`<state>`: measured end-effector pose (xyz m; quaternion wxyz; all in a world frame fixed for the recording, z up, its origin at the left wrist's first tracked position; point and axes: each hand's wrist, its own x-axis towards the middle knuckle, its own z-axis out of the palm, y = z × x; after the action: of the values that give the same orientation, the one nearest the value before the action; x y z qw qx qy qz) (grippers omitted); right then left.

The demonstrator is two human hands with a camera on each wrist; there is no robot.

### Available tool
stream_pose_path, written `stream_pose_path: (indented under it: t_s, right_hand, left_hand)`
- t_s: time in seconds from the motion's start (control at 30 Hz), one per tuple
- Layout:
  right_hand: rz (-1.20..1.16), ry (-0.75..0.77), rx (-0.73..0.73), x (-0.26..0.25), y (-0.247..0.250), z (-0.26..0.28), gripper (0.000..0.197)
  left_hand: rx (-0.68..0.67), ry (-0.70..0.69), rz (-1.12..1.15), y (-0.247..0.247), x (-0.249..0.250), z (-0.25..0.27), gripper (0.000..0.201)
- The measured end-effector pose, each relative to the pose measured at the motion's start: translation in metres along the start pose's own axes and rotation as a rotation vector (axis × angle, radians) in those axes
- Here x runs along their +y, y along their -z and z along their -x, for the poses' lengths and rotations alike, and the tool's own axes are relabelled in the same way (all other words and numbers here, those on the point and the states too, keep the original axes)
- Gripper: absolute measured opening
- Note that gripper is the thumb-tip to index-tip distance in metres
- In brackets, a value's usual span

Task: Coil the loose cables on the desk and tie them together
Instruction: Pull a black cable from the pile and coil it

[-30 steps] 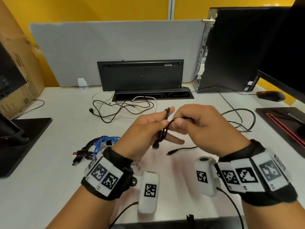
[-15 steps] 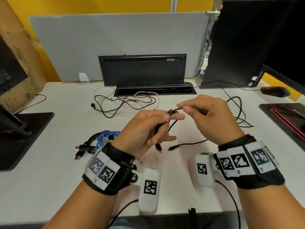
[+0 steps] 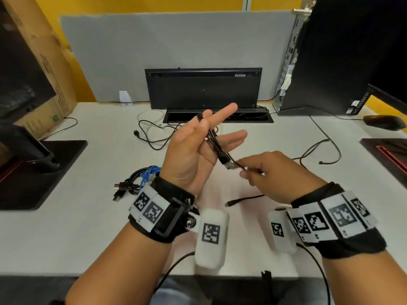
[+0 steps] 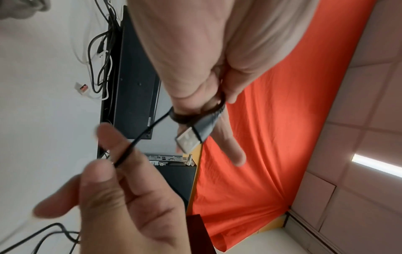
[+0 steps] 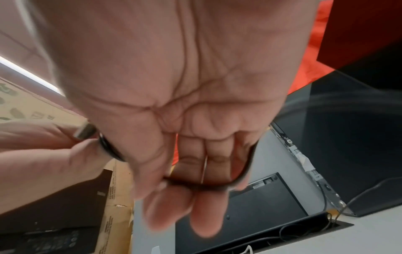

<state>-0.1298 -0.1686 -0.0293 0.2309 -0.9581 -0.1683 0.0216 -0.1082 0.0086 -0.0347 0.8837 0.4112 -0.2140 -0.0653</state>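
A thin black USB cable [image 3: 217, 148] is folded into a small bundle in my raised left hand [image 3: 207, 133], pinched between thumb and fingers while the index and middle fingers stick out straight. Its silver USB plug [image 3: 229, 165] hangs below the palm, seen close in the left wrist view as the plug [image 4: 191, 139]. My right hand [image 3: 248, 172] sits lower and pinches the cable's free strand just beyond the plug. The strand [image 5: 239, 178] crosses the right fingers. The cable's small far end [image 3: 229, 203] lies on the white desk [image 3: 66, 227].
A tied bundle of black and blue cables [image 3: 141, 181] lies left of my left wrist. Loose black and white cables [image 3: 154, 133] sprawl before the open cable tray [image 3: 202, 89]. Another black cable [image 3: 319, 155] lies right. Monitor bases, a PC tower [image 3: 341, 62] and a mouse [image 3: 384, 122] ring the desk.
My left hand has risen and turned its palm inward with fingers spread, keeping the folded cable. My right hand has dropped below it, drawing the strand down past the plug.
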Motion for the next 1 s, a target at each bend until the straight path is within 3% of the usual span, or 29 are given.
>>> stream_pose_path:
  t_s: [0.1, 0.23, 0.33, 0.43, 0.6, 0.77, 0.9, 1.0]
  right_hand:
    - [0.046, 0.000, -0.007, -0.006, 0.002, 0.004, 0.018]
    - [0.067, 0.022, 0.052, -0.010, 0.005, 0.007, 0.017]
    - [0.096, 0.039, 0.059, -0.013, 0.006, 0.008, 0.017]
    - [0.060, 0.049, 0.051, -0.015, 0.009, 0.011, 0.019]
    - [-0.059, 0.091, 0.129, -0.018, 0.024, 0.017, 0.039]
    - [-0.104, 0.071, 0.221, -0.012, 0.036, 0.017, 0.016]
    - [-0.069, 0.066, 0.277, -0.004, 0.047, 0.020, 0.015]
    - [-0.052, 0.133, 0.363, 0.009, 0.054, 0.020, 0.019]
  left_hand:
    - [0.031, -0.047, -0.064, 0.004, 0.001, -0.001, 0.017]
    - [0.071, -0.071, -0.252, 0.003, -0.004, -0.002, 0.046]
    - [0.034, -0.048, -0.325, 0.000, -0.006, -0.003, 0.054]
    - [-0.007, -0.020, -0.457, -0.006, -0.007, -0.001, 0.054]
    - [-0.096, 0.054, -0.802, -0.013, -0.011, 0.003, 0.051]
    - [-0.184, 0.157, -1.038, -0.020, -0.007, 0.002, 0.047]
    - [-0.156, 0.268, -1.070, -0.019, -0.007, 0.005, 0.048]
    - [-0.092, 0.325, -0.948, -0.017, -0.006, 0.006, 0.041]
